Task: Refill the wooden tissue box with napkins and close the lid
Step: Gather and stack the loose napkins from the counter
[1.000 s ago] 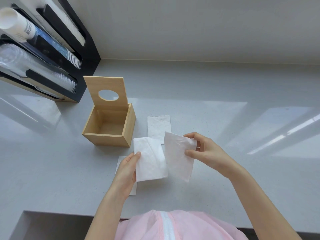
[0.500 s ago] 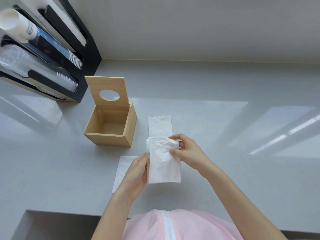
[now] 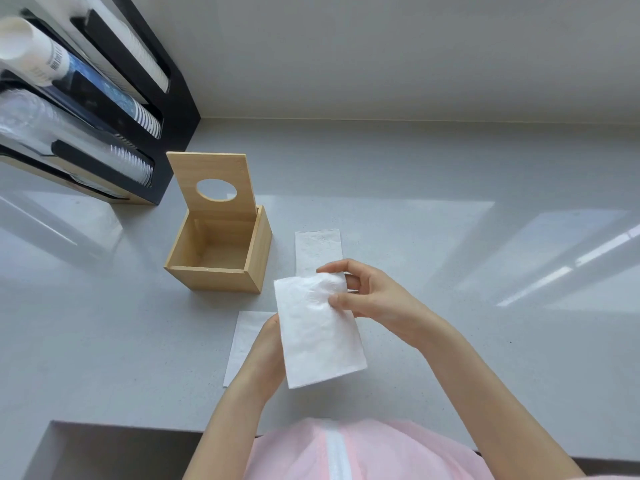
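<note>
The wooden tissue box (image 3: 214,277) stands empty on the grey counter, its lid (image 3: 221,171) with a round hole raised upright at the back. A folded white napkin (image 3: 318,337) is held above the counter in front of the box. My right hand (image 3: 374,296) pinches its top edge. My left hand (image 3: 266,351) supports it from behind and is mostly hidden by it. A second napkin (image 3: 318,249) lies flat to the right of the box. A third napkin (image 3: 244,337) lies under my left hand.
A black cup dispenser (image 3: 104,109) with stacked paper and plastic cups stands at the back left against the wall. The counter's front edge (image 3: 138,427) runs just ahead of my pink garment (image 3: 363,452).
The two halves held apart a second ago have been brought together into one folded napkin. Both hands have closed in on it, and it now tilts slightly to the left.
</note>
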